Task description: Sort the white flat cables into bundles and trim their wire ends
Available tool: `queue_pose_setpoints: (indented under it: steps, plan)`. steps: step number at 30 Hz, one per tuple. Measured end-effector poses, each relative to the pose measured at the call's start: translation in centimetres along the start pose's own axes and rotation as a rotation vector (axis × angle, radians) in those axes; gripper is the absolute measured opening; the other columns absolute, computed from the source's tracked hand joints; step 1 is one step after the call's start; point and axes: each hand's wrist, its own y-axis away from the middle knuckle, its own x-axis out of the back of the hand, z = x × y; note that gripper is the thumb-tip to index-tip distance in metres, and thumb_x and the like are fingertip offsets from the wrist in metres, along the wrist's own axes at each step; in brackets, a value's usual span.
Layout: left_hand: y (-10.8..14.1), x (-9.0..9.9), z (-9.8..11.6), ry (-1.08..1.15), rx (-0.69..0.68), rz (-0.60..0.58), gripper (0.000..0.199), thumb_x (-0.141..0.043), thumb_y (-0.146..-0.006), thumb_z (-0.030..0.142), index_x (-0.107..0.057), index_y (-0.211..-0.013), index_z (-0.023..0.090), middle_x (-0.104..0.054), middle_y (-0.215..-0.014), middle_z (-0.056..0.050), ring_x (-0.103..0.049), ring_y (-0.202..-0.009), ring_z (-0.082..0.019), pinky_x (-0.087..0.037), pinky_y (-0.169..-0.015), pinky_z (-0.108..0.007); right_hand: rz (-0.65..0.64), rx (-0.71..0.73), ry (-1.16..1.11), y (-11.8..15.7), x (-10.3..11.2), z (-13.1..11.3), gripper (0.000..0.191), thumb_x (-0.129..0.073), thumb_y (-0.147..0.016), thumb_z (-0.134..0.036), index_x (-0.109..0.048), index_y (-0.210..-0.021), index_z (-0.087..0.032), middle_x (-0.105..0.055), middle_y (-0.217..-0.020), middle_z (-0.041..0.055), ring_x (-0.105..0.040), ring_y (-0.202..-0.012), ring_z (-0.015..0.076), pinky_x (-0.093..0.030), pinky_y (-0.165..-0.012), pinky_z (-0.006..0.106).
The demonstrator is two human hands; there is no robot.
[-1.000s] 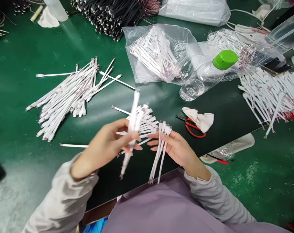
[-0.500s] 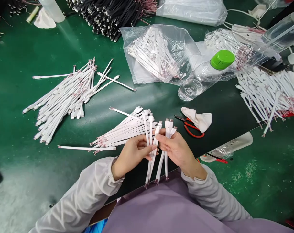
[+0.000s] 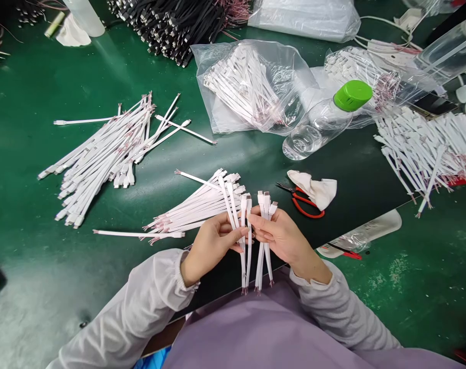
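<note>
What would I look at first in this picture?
You'd spot the left hand and right hand at the bottom middle, pinching white flat cables. Up to the right, the green bottle cap pops out, and red-handled snips lie below it.

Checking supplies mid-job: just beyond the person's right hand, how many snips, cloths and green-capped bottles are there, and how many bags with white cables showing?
Beyond the right hand:
Red-handled snips: 1
White cloth: 1
Clear bottle with green cap: 1
Clear bags of white cables: 2
Total: 5
</note>
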Motion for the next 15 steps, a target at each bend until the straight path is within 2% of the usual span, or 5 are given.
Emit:
queue_pose_setpoints:
  steps: [3, 5, 11, 15]
  plan:
    - [0.08, -0.06, 0.05, 0.019, 0.021, -0.067, 0.043, -0.076, -0.072, 0.038, -0.061, -0.101, 0.01, -0.069, -0.08, -0.005, -0.068, -0.072, -0.016, -0.058, -0.057, -0.021, -0.044, -0.068, -0.032, 0.02, 0.04, -0.06, 0.028, -0.076, -0.072, -0.036, -0.058, -0.076, -0.015, -0.035, -0.049, -0.0101, -0.019, -0.041, 0.0005, -0.017, -0.041, 0.019]
    - [0.15, -0.17, 0.02, 0.026, 0.013, -0.108, 0.042, -0.074, -0.075, 0.04, -0.061, -0.101, 0.011, -0.069, -0.081, -0.005, -0.069, -0.074, -0.017, -0.059, -0.057, -0.022, -0.027, -0.064, -0.031, 0.05, -0.02, -0.03, 0.029, -0.077, -0.072, -0.036, -0.056, -0.074, -0.016, -0.034, -0.047, -0.0106, -0.02, -0.04, 0.0011, -0.019, -0.04, 0.019]
    - [0.34, -0.59, -0.37, -0.003, -0.004, -0.11, 0.039, -0.07, -0.078, 0.044, -0.059, -0.096, 0.011, -0.07, -0.088, -0.008, -0.07, -0.083, -0.02, -0.06, -0.058, -0.023, 0.169, 0.114, 0.018, -0.03, -0.22, 0.26, 0.029, -0.078, -0.07, -0.032, -0.053, -0.071, -0.017, -0.037, -0.051, -0.0095, -0.023, -0.041, 0.0014, -0.017, -0.039, 0.019]
    - [0.35, -0.6, -0.6, -0.015, 0.012, -0.126, 0.037, -0.071, -0.077, 0.041, -0.06, -0.098, 0.012, -0.07, -0.091, -0.009, -0.071, -0.085, -0.021, -0.06, -0.061, -0.024, 0.204, 0.166, 0.027, -0.04, -0.43, 0.12, 0.028, -0.075, -0.074, -0.036, -0.055, -0.071, -0.016, -0.041, -0.056, -0.0068, -0.027, -0.044, 0.0024, -0.019, -0.04, 0.019]
